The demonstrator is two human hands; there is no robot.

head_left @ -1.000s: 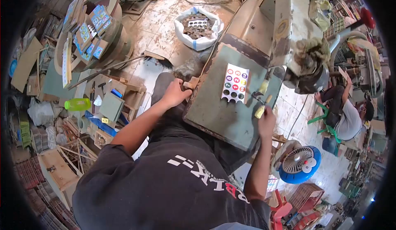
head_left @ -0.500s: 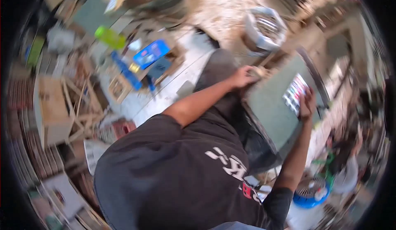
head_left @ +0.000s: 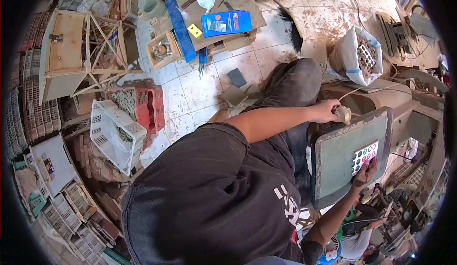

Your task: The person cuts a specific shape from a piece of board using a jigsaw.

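Fingers of the right hand (head_left: 364,172) lie pressed flat on the lower edge of a coloured-dot card (head_left: 364,155), which sits on the green machine table (head_left: 340,158). Beyond it, the left hand (head_left: 327,110) curls around a small wooden block (head_left: 342,115) at the table's corner; its fingertips are hidden.

Layout around the machine table

The sheet of discs (head_left: 365,156) lies on the machine table (head_left: 340,158), toward its 3 o'clock edge, with the right hand (head_left: 365,172) on the sheet's near side. The left hand (head_left: 328,111) sits at the table's 11 o'clock corner on a wooden block (head_left: 342,114). A sack (head_left: 354,55) stands beyond at 12 o'clock; two baskets (head_left: 128,122) lie well apart at 9 o'clock.
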